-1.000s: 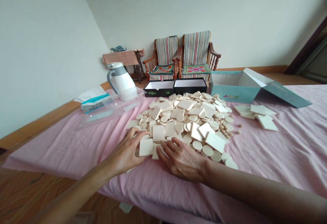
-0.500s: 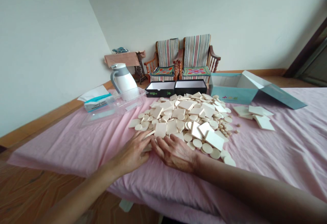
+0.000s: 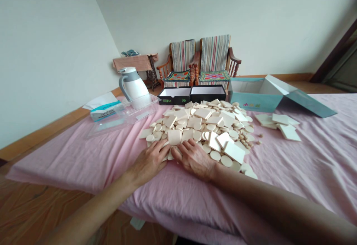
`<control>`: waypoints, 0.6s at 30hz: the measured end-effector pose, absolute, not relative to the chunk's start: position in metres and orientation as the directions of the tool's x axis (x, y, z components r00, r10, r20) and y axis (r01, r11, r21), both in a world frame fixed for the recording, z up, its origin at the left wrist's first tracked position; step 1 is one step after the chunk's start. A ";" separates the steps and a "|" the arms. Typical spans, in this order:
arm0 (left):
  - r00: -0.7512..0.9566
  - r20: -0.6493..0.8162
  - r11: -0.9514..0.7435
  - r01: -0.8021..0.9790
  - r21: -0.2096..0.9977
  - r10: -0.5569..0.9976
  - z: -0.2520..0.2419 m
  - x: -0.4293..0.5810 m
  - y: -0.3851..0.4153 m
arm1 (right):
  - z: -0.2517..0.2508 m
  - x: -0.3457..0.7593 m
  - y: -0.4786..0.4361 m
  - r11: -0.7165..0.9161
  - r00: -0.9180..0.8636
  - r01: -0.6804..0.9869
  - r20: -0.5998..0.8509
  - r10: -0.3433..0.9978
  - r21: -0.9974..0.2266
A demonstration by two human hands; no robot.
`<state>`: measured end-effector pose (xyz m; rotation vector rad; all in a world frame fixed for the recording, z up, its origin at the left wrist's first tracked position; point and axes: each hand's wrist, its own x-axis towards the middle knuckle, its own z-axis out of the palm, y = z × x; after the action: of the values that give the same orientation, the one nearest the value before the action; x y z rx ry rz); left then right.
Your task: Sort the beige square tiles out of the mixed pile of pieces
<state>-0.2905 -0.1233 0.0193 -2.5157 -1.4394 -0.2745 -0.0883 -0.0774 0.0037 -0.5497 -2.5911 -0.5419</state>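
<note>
Hands (image 3: 150,162) closer together, tile pile (image 3: 203,113) longest crosswise

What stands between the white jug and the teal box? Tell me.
The head view shows two open black boxes side by side between the white jug and the teal box; a see-through plastic tray reaches in beside the jug.

On my feed I can read no full word. The left-hand open black cardboard box (image 3: 173,96) carries green characters (image 3: 166,101) and a round green emblem (image 3: 183,100) on its front. Well right of that box, the pale teal cardboard box (image 3: 237,101) shows red, yellow and green characters (image 3: 251,105); left of it, the blue-and-white soft packet (image 3: 105,111) bears dark lettering (image 3: 107,115), too blurred for me.
</note>
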 end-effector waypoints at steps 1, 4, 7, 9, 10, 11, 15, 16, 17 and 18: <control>0.490 0.281 -0.488 0.869 -0.083 0.825 0.020 -0.291 -0.122 | 0.006 -0.088 -0.076 0.847 -0.827 0.455 0.482 0.288 0.275; 0.470 0.335 -0.504 0.864 0.018 0.817 0.029 -0.291 -0.113 | 0.019 -0.087 -0.072 0.844 -0.824 0.471 0.471 0.316 0.257; 0.461 0.387 -0.542 0.831 0.129 0.799 0.047 -0.287 -0.094 | 0.041 -0.085 -0.061 0.833 -0.810 0.502 0.464 0.358 0.234; 0.455 0.397 -0.551 0.817 0.169 0.797 0.060 -0.282 -0.074 | 0.054 -0.082 -0.048 0.813 -0.790 0.541 0.464 0.401 0.217; 0.453 0.406 -0.555 0.813 0.178 0.794 0.066 -0.279 -0.062 | 0.060 -0.081 -0.040 0.796 -0.776 0.566 0.463 0.428 0.213; 0.447 0.418 -0.555 0.811 0.186 0.791 0.070 -0.276 -0.050 | 0.065 -0.079 -0.031 0.778 -0.763 0.591 0.464 0.451 0.215; 0.377 0.529 -0.553 0.803 0.223 0.760 0.068 -0.263 -0.001 | 0.078 -0.074 0.008 0.718 -0.731 0.650 0.462 0.502 0.248; 0.354 0.549 -0.549 0.801 0.239 0.757 0.065 -0.261 0.009 | 0.079 -0.073 0.017 0.709 -0.726 0.659 0.458 0.513 0.250; 0.343 0.560 -0.549 0.797 0.252 0.754 0.062 -0.259 0.016 | 0.081 -0.073 0.024 0.700 -0.718 0.670 0.454 0.527 0.248; 0.341 0.564 -0.551 0.794 0.255 0.752 0.059 -0.258 0.020 | 0.081 -0.072 0.030 0.689 -0.707 0.684 0.454 0.543 0.241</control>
<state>-0.2576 0.0204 0.0593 -2.5184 -1.4546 -1.0034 -0.0724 0.0300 0.0814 -0.9630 -2.5540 -0.5658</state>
